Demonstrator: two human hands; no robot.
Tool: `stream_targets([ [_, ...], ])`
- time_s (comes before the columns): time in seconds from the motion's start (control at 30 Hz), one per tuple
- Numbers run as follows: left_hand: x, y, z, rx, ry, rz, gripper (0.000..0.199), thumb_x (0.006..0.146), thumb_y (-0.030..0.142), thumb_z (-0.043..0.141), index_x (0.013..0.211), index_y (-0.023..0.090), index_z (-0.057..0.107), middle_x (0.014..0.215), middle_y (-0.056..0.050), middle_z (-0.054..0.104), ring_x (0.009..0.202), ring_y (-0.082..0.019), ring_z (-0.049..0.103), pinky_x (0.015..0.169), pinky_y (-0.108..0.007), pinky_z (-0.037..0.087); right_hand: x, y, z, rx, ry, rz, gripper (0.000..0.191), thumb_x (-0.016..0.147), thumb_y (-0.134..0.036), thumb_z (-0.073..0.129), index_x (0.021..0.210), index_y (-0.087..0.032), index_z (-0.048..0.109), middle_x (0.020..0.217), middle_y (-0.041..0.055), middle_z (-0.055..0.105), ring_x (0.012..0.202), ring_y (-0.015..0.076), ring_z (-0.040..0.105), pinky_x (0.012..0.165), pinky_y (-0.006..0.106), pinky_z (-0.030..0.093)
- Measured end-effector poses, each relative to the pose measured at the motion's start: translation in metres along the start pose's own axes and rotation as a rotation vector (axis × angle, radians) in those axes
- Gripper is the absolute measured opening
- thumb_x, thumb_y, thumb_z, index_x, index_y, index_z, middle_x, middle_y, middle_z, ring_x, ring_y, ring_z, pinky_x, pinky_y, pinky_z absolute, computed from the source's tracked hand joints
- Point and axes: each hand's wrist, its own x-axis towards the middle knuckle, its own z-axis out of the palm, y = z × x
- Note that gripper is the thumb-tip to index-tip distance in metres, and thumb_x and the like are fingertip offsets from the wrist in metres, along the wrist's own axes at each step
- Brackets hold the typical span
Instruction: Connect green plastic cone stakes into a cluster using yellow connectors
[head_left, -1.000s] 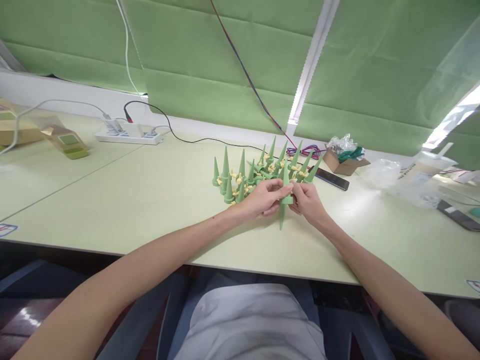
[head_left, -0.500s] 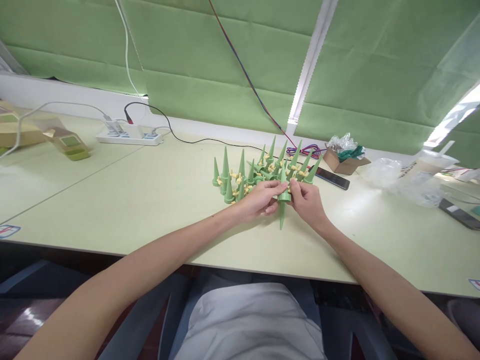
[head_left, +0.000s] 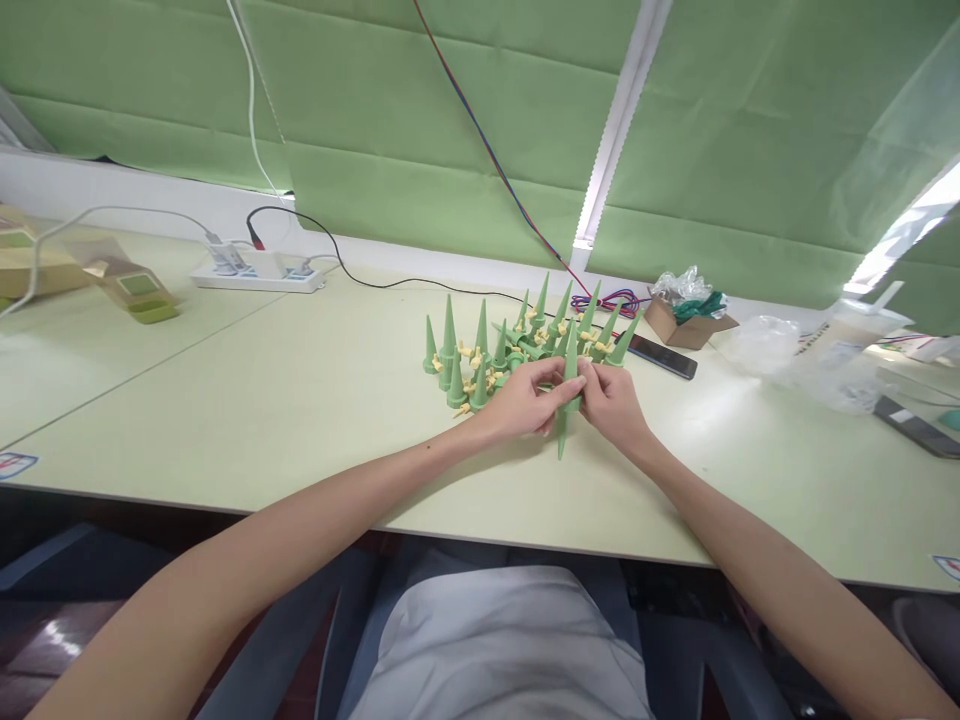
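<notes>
A green plastic plant watering spike (head_left: 571, 355) stands point up between my hands. My left hand (head_left: 529, 398) grips it from the left, its thumb across the lower part. From the right, my right hand (head_left: 609, 400) pinches it near the base; its fingertips are partly hidden. Below my hands a second green spike (head_left: 562, 440) points toward the front edge, its upper end covered. Just behind stand many more green spikes (head_left: 448, 335) with small yellow valves (head_left: 475, 358) on their sides, and a few lie on their sides among them.
Behind the spikes lie a coiled red and blue wire (head_left: 611, 303) and a phone (head_left: 660, 356). A small cardboard box (head_left: 686, 328) with plastic and green material stands right of them. Farther right are a drink cup (head_left: 851, 335) and another phone (head_left: 919, 428); a power strip (head_left: 259, 278) lies back left.
The held spike has tipped, so its round base rim no longer faces me. My left thumb has shifted lower across it. The spikes behind stay in place.
</notes>
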Motion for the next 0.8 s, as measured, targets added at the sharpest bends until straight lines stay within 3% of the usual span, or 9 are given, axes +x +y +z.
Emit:
stream_targets([
  [0.13, 0.001, -0.004, 0.002, 0.100, 0.036, 0.074, 0.031, 0.097, 0.045, 0.058, 0.082, 0.019, 0.050, 0.077, 0.002, 0.051, 0.049, -0.006, 0.045, 0.045, -0.024, 0.036, 0.000, 0.005, 0.001, 0.052, -0.028, 0.023, 0.056, 0.099, -0.059, 0.044, 0.056, -0.025, 0.030, 0.044, -0.0036, 0.033, 0.043, 0.0115, 0.032, 0.044, 0.029, 0.025],
  [0.3, 0.003, -0.012, 0.000, 0.361, 0.120, 0.217, 0.032, 0.097, 0.037, 0.056, 0.074, 0.020, 0.043, 0.064, 0.004, 0.041, 0.053, -0.009, 0.034, 0.051, -0.026, 0.028, 0.002, 0.008, 0.001, 0.102, -0.061, 0.054, 0.060, 0.097, -0.067, 0.045, 0.056, -0.025, 0.029, 0.043, -0.0043, 0.032, 0.042, 0.0106, 0.032, 0.042, 0.028, 0.025],
  [0.43, 0.003, -0.013, -0.001, 0.483, 0.114, 0.386, 0.022, 0.098, 0.030, 0.053, 0.079, 0.019, 0.051, 0.071, 0.001, 0.050, 0.065, -0.014, 0.044, 0.064, -0.028, 0.037, 0.002, 0.007, 0.000, 0.170, -0.103, 0.091, 0.063, 0.094, -0.069, 0.050, 0.053, -0.025, 0.031, 0.042, -0.0055, 0.029, 0.040, 0.0096, 0.031, 0.039, 0.027, 0.026],
  [0.6, 0.001, -0.012, -0.001, 0.517, 0.093, 0.355, 0.021, 0.101, 0.032, 0.050, 0.090, 0.020, 0.061, 0.077, -0.003, 0.058, 0.076, -0.018, 0.054, 0.075, -0.029, 0.042, 0.002, 0.002, 0.000, 0.295, -0.171, 0.187, 0.065, 0.091, -0.070, 0.057, 0.050, -0.024, 0.034, 0.040, -0.0059, 0.030, 0.035, 0.0088, 0.032, 0.035, 0.025, 0.027],
  [0.8, 0.001, -0.017, -0.004, 0.548, 0.048, 0.377, 0.023, 0.102, 0.031, 0.047, 0.099, 0.020, 0.067, 0.084, -0.005, 0.060, 0.084, -0.020, 0.056, 0.082, -0.030, 0.042, 0.003, -0.005, 0.001, 0.456, -0.238, 0.315, 0.062, 0.087, -0.067, 0.063, 0.052, -0.023, 0.037, 0.040, -0.0078, 0.029, 0.033, 0.0076, 0.030, 0.032, 0.024, 0.026],
])
